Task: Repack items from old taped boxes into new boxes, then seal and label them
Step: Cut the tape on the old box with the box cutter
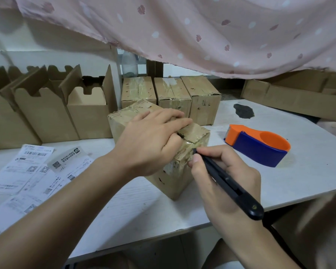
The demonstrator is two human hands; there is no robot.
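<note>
An old taped cardboard box point(175, 179) stands at the middle of the white table point(303, 177). My left hand point(149, 140) presses down flat on its top, fingers spread toward the far edge. My right hand point(221, 177) grips a black utility knife point(231, 185) like a pen, its tip touching the taped near top corner of the box. Three more old taped boxes point(171, 98) stand in a row behind. Several new open boxes point(87, 111) line the left side with their flaps up.
An orange and blue tape dispenser point(258, 144) lies on the table to the right. Printed shipping labels point(27, 171) are spread at the left front. Pink patterned cloth point(202, 32) hangs overhead. Flat cardboard point(291, 96) lies at the back right, and a dark stain point(243, 111) marks the tabletop.
</note>
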